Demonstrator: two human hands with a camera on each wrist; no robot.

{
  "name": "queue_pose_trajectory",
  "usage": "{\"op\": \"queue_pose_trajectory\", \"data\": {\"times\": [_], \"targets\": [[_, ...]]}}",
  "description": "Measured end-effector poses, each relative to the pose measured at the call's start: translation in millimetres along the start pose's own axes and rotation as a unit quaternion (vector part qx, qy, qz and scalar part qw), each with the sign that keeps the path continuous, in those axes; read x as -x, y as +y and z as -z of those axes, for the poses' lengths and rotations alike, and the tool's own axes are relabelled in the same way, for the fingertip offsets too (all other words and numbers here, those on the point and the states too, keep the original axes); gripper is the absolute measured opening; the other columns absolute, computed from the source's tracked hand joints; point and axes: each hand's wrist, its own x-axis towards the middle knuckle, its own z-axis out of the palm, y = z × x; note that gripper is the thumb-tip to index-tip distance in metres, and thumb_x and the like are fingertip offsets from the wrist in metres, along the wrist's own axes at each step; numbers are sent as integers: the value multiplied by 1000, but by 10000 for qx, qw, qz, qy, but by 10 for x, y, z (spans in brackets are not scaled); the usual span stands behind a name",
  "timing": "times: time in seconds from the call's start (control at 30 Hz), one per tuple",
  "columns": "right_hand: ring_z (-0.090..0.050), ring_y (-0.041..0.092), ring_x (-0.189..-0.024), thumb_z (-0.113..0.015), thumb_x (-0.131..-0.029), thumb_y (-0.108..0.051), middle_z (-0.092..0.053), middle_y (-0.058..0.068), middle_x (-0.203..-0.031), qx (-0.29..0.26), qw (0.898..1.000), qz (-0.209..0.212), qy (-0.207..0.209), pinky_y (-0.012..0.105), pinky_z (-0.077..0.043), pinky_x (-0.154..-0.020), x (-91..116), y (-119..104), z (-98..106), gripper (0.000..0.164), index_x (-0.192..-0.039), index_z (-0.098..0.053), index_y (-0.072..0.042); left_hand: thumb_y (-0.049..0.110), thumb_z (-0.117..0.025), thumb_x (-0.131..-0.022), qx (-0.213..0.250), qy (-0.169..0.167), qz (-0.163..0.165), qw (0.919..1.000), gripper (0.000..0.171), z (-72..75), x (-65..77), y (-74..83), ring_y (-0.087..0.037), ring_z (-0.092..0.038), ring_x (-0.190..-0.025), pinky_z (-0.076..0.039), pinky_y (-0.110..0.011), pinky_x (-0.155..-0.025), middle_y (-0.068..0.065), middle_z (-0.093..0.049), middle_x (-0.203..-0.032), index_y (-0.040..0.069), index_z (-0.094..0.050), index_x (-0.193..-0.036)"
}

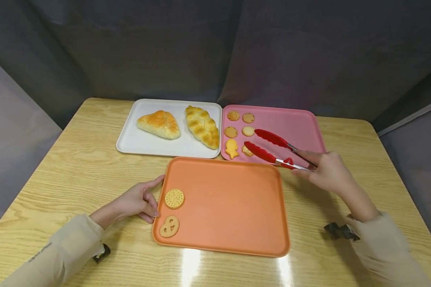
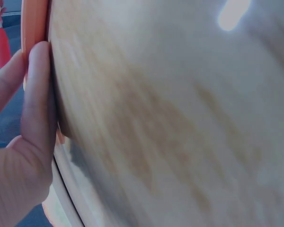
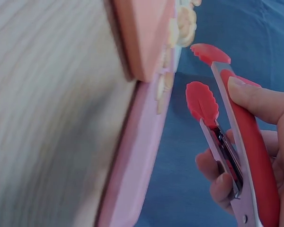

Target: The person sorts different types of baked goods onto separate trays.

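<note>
My right hand (image 1: 330, 171) grips red-and-silver tongs (image 1: 291, 161), also seen in the right wrist view. The tongs' scalloped red tips are spread apart over the pink tray (image 1: 291, 115). Near the upper tip lies a pale round cookie (image 1: 248, 131); the lower tip partly covers another small cookie (image 1: 246, 151). With finger and thumb spread, my left hand (image 1: 138, 201) touches the left rim of the orange tray (image 1: 226, 207). Along that tray's left side are a round dotted cracker (image 1: 174, 199) and a pretzel-shaped cookie (image 1: 169, 226).
A white tray (image 1: 129, 139) behind carries a triangular bread (image 1: 159, 124) and a braided loaf (image 1: 202, 126). Also on the pink tray are a swirl cookie (image 1: 233, 115), two brown round cookies (image 1: 248, 117) and a fish-shaped cookie (image 1: 232, 148). Dark curtains (image 1: 158, 48) hang behind the wooden table (image 1: 122, 175).
</note>
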Motion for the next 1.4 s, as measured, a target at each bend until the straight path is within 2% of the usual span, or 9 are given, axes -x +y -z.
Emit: {"op": "queue_pose_trajectory", "data": {"times": [0.13,0.2,0.3,0.4,0.53,0.73,0.97,1.2,1.4], "targets": [[-28,5,-44,-85,-58,-19,-47,-7,-53,79,9996,182,180,19,-26,-36,11,-23,54,57,-109,-67,1,-18,-61,-73,21,16,4,10000,100,-4,0,3,-24,-63,-60,-57,-41,-59,-14,-62,-71,11,-1,-147],[-28,4,-43,-86,-57,-19,-52,-3,-54,73,9994,260,228,19,-26,-36,19,-48,73,57,-108,-67,0,-18,-61,-72,10,24,8,10000,100,-5,1,4,-24,-63,-60,-57,-41,-59,-14,-62,-71,11,-1,-147],[-32,5,-43,-86,-57,-17,-65,11,-68,-26,9991,334,260,19,-27,-35,35,-87,85,57,-107,-67,1,-17,-61,-73,-6,28,10,10000,100,-7,2,3,-24,-63,-60,-57,-42,-59,-14,-62,-71,11,-1,-147],[-36,8,-45,-86,-57,-16,-67,18,-86,-97,9989,403,229,18,-28,-36,49,-137,81,56,-107,-67,2,-17,-61,-73,-22,28,6,10000,100,-5,2,-3,-25,-63,-60,-57,-42,-59,-14,-62,-71,12,-2,-147],[-43,10,-51,-85,-58,-14,-66,15,-84,-119,9987,484,90,18,-33,-38,54,-208,52,55,-107,-67,2,-17,-61,-73,-30,32,6,10000,100,4,-4,-15,-25,-63,-61,-57,-42,-59,-13,-62,-71,13,-2,-148],[-49,12,-53,-85,-58,-9,-66,19,-89,-411,9970,651,-78,20,-40,-41,66,-304,-14,52,-105,-67,5,-16,-61,-74,-39,38,8,10000,99,8,-7,-27,-26,-63,-61,-57,-43,-60,-14,-62,-71,13,-2,-148],[-53,8,-54,-84,-60,-16,-67,16,-90,-458,9945,903,-258,21,-48,-47,86,-395,-141,48,-101,-68,5,-16,-62,-73,-93,47,1,9999,100,4,-3,-20,-26,-63,-61,-57,-43,-59,-16,-61,-71,13,-2,-148],[-56,14,-65,-83,-62,-15,-68,14,-95,-562,9911,1145,-387,21,-42,-49,51,-510,-250,48,-103,-68,4,-15,-62,-74,-119,61,24,9999,99,4,-1,-20,-26,-63,-60,-57,-42,-59,-14,-61,-70,13,-2,-148],[-45,7,-53,-81,-66,-19,-66,8,-82,-643,9880,1208,-719,17,-39,-44,4,-656,-308,49,-107,-67,3,-16,-61,-74,-149,66,27,9999,99,9,-3,-19,-27,-63,-61,-57,-42,-59,-13,-61,-70,14,-2,-148]]}}
